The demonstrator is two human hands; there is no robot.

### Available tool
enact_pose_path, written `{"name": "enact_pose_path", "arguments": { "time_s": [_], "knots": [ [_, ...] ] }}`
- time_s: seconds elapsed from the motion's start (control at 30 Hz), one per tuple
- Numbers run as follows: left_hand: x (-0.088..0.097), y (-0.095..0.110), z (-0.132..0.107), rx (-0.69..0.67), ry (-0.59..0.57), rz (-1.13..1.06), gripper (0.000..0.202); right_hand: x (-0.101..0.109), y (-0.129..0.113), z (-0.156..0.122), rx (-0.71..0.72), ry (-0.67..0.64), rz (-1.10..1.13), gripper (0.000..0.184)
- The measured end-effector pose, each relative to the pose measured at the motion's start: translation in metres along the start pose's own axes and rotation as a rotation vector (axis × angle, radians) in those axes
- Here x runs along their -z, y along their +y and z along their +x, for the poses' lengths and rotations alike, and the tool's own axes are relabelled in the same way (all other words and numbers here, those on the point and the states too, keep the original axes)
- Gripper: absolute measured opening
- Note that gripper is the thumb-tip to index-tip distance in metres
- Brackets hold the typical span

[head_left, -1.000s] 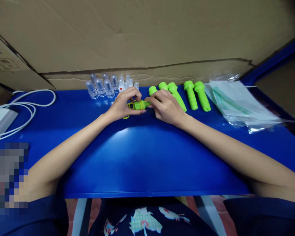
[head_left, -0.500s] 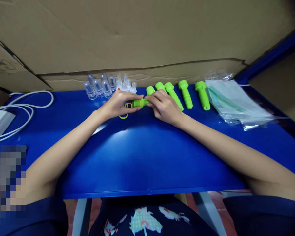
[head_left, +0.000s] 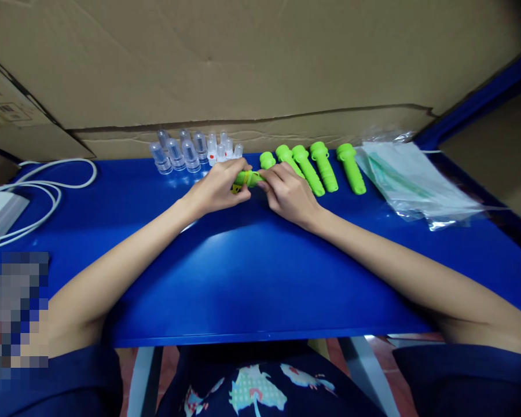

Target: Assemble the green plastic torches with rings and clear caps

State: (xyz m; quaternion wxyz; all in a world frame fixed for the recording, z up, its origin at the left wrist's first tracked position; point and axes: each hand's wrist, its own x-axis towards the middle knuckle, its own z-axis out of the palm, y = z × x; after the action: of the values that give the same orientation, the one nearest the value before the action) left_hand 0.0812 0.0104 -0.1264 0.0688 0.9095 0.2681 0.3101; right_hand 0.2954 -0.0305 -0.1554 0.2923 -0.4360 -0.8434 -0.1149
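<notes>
My left hand (head_left: 220,184) is wrapped around a small green flashlight body (head_left: 249,179) with a ribbed, threaded end, held above the blue table. A yellow rubber ring (head_left: 245,178) sits around its neck. More yellow (head_left: 235,188) shows beside the left fingers; its full shape is hidden. My right hand (head_left: 289,191) pinches the narrow right end of the same body between thumb and fingers. Just behind the right hand lie several bright green flashlights (head_left: 325,168), partly covered by it. Clear plastic caps (head_left: 176,155) stand upright behind the left hand, beside smaller white-based clear pieces (head_left: 221,152).
A cardboard wall (head_left: 226,69) closes off the back of the blue table (head_left: 260,278). Plastic-bagged white and green sheets (head_left: 412,174) lie on the right. A white cable (head_left: 54,184) and white box (head_left: 2,214) are on the left.
My left hand has shifted slightly right and closed further around the green flashlight body. The loose yellow rings beneath it are now mostly out of sight. The right hand keeps its pinch.
</notes>
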Motion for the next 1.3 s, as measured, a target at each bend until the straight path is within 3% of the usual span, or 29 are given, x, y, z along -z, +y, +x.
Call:
{"name": "enact_pose_path", "arguments": {
  "time_s": [0.3,0.67,0.9,1.0,1.17,1.3],
  "knots": [
    [-0.007,0.003,-0.002,0.054,-0.098,0.038,0.036,-0.005,-0.017,-0.003,-0.090,0.002,-0.095,0.040],
    [-0.017,0.007,-0.004,0.122,-0.170,0.068,0.036,-0.007,-0.024,-0.005,-0.097,0.004,-0.174,0.044],
    [0.002,-0.010,-0.001,0.017,-0.009,-0.046,0.037,0.005,-0.022,-0.005,-0.110,0.055,-0.102,0.043],
    [0.013,-0.008,0.000,-0.025,0.003,-0.109,0.040,0.011,-0.018,-0.005,-0.127,0.075,-0.085,0.042],
    [0.015,0.005,0.001,-0.072,0.008,-0.282,0.048,0.007,-0.011,-0.005,-0.022,0.087,-0.007,0.041],
    [0.016,0.003,-0.001,-0.019,-0.032,-0.361,0.051,0.005,-0.006,-0.005,0.105,0.125,0.046,0.043]
  ]
}}
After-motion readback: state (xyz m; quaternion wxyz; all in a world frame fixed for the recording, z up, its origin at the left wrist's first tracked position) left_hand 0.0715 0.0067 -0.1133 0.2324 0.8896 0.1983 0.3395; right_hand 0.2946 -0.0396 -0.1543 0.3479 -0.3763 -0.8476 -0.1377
